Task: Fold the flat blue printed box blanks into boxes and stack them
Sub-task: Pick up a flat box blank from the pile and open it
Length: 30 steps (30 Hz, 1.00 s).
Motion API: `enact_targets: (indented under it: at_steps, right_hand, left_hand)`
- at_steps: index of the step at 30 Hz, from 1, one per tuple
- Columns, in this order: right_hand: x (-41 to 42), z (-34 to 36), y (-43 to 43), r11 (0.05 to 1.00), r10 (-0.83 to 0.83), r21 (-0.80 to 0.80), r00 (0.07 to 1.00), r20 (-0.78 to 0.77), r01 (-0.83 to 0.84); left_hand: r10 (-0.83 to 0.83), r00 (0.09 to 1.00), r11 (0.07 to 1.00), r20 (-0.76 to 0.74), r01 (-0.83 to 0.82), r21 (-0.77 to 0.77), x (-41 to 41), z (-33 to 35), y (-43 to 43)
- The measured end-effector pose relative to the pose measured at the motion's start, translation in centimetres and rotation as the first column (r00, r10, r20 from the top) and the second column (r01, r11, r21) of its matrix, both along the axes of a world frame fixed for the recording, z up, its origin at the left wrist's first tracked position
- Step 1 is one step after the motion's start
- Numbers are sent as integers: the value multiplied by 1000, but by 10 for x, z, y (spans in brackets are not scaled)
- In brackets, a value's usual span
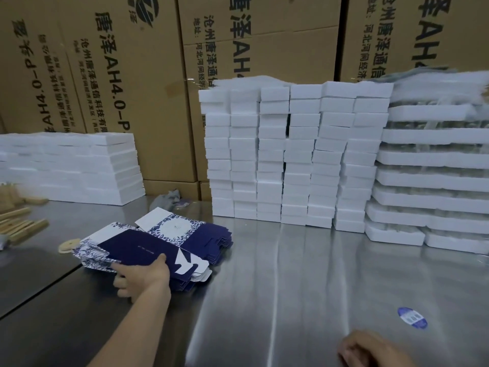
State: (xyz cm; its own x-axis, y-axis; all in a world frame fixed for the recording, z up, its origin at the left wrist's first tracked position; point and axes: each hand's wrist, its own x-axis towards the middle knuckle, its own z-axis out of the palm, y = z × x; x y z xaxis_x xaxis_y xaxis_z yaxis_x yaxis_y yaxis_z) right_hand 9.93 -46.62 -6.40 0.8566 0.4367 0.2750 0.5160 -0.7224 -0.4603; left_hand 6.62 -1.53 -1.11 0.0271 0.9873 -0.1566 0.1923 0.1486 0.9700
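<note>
Left hand (144,276): I see it at the near edge of the blanks (164,242), thumb on top of the uppermost sheet and fingers along the edge, pinching it.
Right hand (370,350): low at the frame's bottom right, well apart from the left; fingers loosely curled, and I see nothing in it.
Blanks: a fanned flat pile, dark blue with white floral print, lying on the table (291,274) left of centre.
Table: shiny metal, with a seam running across its left part.
White boxes (285,154): several tall columns side by side at the back of the table, right of the blanks.
Trays (436,181): white, stacked just beside the boxes on the far right; I cannot tell what they hold.
Low stack (71,168): white, at the back left.
Cartons (132,75): brown with black print, walling the back.
Sticker (412,317): blue oval on the table near my right hand.
Wood pieces (21,223): at the left edge.
Cloth (168,198): grey, behind the blanks.
</note>
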Motion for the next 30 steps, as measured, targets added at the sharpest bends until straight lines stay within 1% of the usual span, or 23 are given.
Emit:
enact_targets:
  at_steps: [1,2,4,5,6,8,9,12,14,16,17,18,19,20,21,22,24,25,26,27,28,29,30]
  right_hand:
    - [-6,0,5,999,-22,32,1000,-22,22]
    - [-7,-1,9,996,-20,91,999,36,16]
    - [-3,4,4,979,6,206,1000,-13,-3]
    - [-3,8,2,981,-38,188,999,-32,44]
    - [-4,12,0,986,-42,163,999,-23,45]
    - [-13,17,2,991,8,132,998,-56,-1]
    - [-12,18,2,993,6,122,997,-71,3]
    - [-10,24,0,997,23,79,996,-91,-16]
    - [-13,26,-1,998,28,52,995,-101,-23]
    - [-13,26,-2,998,28,59,995,-94,-22]
    - [-14,26,-2,997,27,70,995,-96,-21]
    - [-15,25,-2,996,33,80,993,-112,-24]
    - [-16,26,0,996,32,91,991,-129,-20]
    - [-15,27,1,995,27,103,988,-155,-11]
    - [-14,29,2,994,22,105,979,-201,0]
    - [-12,31,3,994,16,105,966,-259,11]
    - [-5,37,9,989,8,139,923,-386,49]
    - [1,41,13,974,19,211,896,-444,84]
    - [8,46,18,933,41,329,867,-497,145]
    - [16,50,23,855,54,462,845,-531,236]
    - [25,54,28,728,53,595,838,-544,340]
    - [33,56,31,574,20,701,848,-529,424]
    - [40,58,33,433,-41,773,867,-497,463]
  left_hand:
    - [38,999,999,13,-37,-20,-3,0,3]
    - [63,998,998,24,-62,-27,-6,-1,6]
    - [102,992,995,78,-101,-12,-11,-2,11]
    - [110,985,994,130,-111,0,-13,-3,13]
    - [110,974,994,197,-113,6,-15,-4,14]
    - [86,940,994,331,-102,30,-19,-2,16]
    - [66,929,993,365,-96,64,-20,-2,18]
    - [-30,942,980,335,-38,193,-23,2,21]
    - [-75,978,980,193,36,197,-24,1,22]
    - [-49,999,986,19,46,160,-28,2,17]
    - [-13,1000,984,0,12,179,-31,5,14]
    - [10,999,972,44,-20,234,-32,9,10]
    - [-8,991,943,131,-36,330,-34,16,5]
    - [-84,961,907,264,-35,419,-34,26,-4]
    - [-194,899,882,393,-15,471,-34,39,-17]
    - [-295,829,863,474,19,505,-33,52,-32]
    - [-462,712,825,529,127,550,-25,73,-62]
    - [-538,646,807,542,209,552,-18,79,-77]
    - [-606,571,783,553,305,542,-8,81,-92]
    - [-662,499,749,559,404,526,3,78,-105]
    - [-705,437,707,559,500,500,16,72,-119]
    - [-733,384,663,561,586,465,28,63,-135]
    - [-748,342,624,569,656,425,39,50,-150]
